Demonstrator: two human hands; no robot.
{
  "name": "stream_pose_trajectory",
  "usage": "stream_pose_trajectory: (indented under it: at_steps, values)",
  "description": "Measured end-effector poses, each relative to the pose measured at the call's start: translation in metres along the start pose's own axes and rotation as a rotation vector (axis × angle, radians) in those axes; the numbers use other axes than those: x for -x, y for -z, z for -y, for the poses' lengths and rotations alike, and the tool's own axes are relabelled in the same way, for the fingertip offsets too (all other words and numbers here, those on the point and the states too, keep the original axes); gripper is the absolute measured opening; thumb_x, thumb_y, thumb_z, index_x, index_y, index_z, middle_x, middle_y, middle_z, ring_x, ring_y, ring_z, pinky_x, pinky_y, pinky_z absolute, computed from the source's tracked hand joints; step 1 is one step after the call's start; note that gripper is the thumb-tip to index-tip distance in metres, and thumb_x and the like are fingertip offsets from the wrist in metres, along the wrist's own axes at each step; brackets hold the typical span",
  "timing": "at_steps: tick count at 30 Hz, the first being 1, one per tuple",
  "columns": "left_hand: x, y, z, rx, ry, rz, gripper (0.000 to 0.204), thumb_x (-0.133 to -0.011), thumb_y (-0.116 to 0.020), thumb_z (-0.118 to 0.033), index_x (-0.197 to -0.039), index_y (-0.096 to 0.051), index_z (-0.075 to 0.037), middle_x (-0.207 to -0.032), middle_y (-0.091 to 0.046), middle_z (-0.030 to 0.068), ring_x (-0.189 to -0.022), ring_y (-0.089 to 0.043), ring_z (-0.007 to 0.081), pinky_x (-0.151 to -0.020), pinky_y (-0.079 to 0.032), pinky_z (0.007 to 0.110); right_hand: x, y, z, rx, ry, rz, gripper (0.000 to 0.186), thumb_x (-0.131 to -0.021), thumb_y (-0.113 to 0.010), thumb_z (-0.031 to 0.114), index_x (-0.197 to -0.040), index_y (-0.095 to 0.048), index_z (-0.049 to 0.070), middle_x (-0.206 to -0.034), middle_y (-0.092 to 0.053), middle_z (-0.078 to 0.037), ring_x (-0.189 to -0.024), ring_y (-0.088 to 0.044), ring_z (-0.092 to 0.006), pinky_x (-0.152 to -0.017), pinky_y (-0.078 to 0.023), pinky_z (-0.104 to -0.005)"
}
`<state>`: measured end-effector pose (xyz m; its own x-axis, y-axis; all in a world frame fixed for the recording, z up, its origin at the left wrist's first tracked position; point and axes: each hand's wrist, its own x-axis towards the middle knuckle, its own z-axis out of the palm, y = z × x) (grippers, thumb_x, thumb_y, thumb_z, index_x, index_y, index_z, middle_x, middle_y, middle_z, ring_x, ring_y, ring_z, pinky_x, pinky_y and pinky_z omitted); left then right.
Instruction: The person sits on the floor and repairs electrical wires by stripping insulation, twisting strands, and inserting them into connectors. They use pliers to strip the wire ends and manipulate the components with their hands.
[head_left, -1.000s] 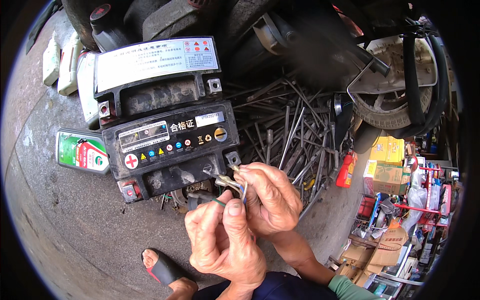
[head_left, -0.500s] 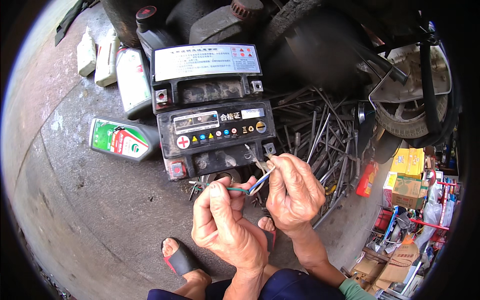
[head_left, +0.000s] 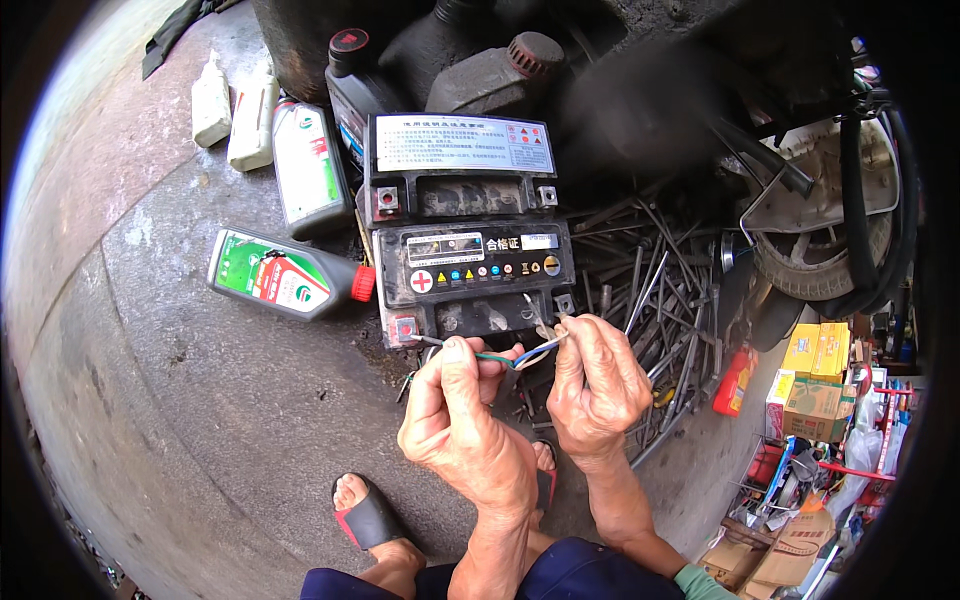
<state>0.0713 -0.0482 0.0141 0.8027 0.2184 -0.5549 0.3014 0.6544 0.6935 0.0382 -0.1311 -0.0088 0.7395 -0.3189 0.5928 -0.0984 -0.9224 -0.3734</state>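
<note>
My left hand [head_left: 468,430] is closed, pinching a green wire [head_left: 494,357] between thumb and fingers. The wire's thin grey end reaches up to the red-marked terminal [head_left: 405,329] of a black battery [head_left: 480,315]; whether it touches is hard to tell. My right hand [head_left: 598,388], also closed, pinches pale wires by the battery's other metal terminal [head_left: 564,304]. A blue wire [head_left: 533,352] runs with them between my hands, and one pale strand stands up over the battery's front. My right fingertips partly hide the wire ends.
Behind stands a second black battery [head_left: 462,196] with a white label. Oil bottles [head_left: 268,273] lie and stand to the left. A pile of metal tools [head_left: 640,265] lies right of the batteries, beside a red bottle [head_left: 735,382]. Cardboard boxes [head_left: 815,408] and a wheel [head_left: 815,262] are farther right.
The view has shifted, so batteries and bottles appear farther right and lower. My left hand's wire end is now up at the red-marked terminal. Both hands keep their pinch on the wires.
</note>
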Motion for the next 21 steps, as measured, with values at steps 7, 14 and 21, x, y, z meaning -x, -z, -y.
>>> stream_pose_trajectory:
  at_steps: [7, 14, 21]
  values:
    - [0.0013, 0.0009, 0.0002, -0.027, 0.041, -0.013, 0.018, -0.094, -0.062, -0.016, -0.088, -0.064, 0.002, -0.070, -0.062, 0.0067, -0.065, -0.065, 0.0181, -0.062, -0.054, 0.025, 0.0018, -0.0018, 0.0015, -0.050, -0.056, 0.006, 0.017, -0.080, -0.067, -0.008, -0.096, -0.068, -0.003, -0.087, -0.067, -0.015, -0.076, -0.068, -0.0271, -0.067, -0.054, -0.0334]
    - [-0.0003, 0.0022, -0.0017, 0.015, 0.075, -0.009, 0.018, -0.093, -0.059, -0.008, -0.086, -0.064, 0.008, -0.076, -0.063, 0.0108, -0.064, -0.065, 0.0197, -0.064, -0.057, 0.031, -0.0001, 0.0003, 0.0043, -0.062, -0.089, 0.021, 0.017, -0.080, -0.066, -0.009, -0.096, -0.067, -0.003, -0.087, -0.068, -0.015, -0.077, -0.068, -0.0272, -0.068, -0.054, -0.0335]
    - [-0.0046, 0.0042, 0.0036, 0.067, 0.097, 0.022, 0.016, -0.093, -0.061, -0.010, -0.089, -0.063, 0.006, -0.074, -0.063, 0.0094, -0.064, -0.065, 0.0203, -0.064, -0.057, 0.030, 0.0018, -0.0001, -0.0035, -0.088, -0.066, -0.005, 0.017, -0.080, -0.066, -0.009, -0.095, -0.067, -0.003, -0.085, -0.068, -0.016, -0.074, -0.069, -0.0274, -0.066, -0.055, -0.0332]
